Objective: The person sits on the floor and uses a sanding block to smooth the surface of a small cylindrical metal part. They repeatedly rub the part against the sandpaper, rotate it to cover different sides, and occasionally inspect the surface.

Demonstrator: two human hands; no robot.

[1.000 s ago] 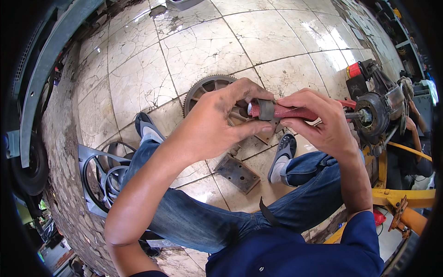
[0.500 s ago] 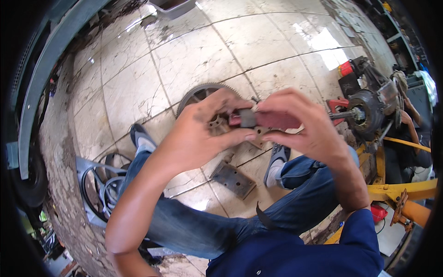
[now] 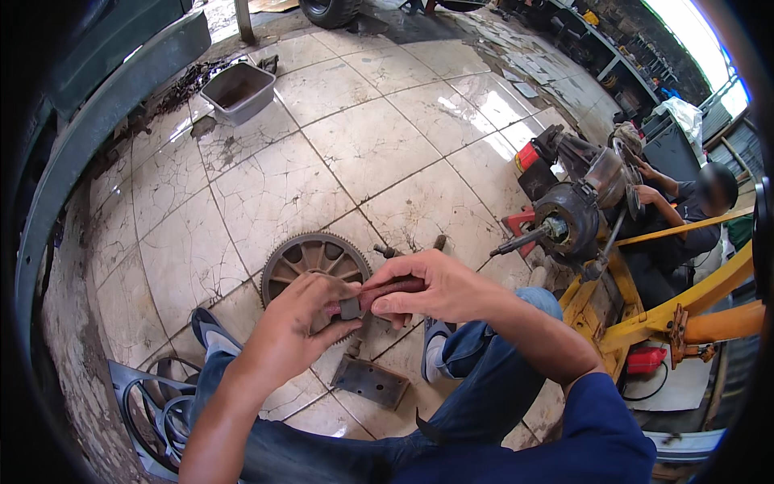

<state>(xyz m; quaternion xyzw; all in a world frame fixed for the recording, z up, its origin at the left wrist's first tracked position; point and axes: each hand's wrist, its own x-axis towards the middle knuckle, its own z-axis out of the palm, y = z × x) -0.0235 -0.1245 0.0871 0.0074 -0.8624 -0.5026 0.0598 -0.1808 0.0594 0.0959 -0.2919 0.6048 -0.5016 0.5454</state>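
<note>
Reddish strip, any lettering unclear.

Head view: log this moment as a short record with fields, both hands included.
Left hand: left hand grips a grey piece between thumb and fingers
Right hand: right hand pinches a red strip
Fit: red shows on both sides of the grey piece
Floor: toothed wheel, drilled plate
Upper left: grey basin
Right side: machinery, a co-worker beyond it
</note>
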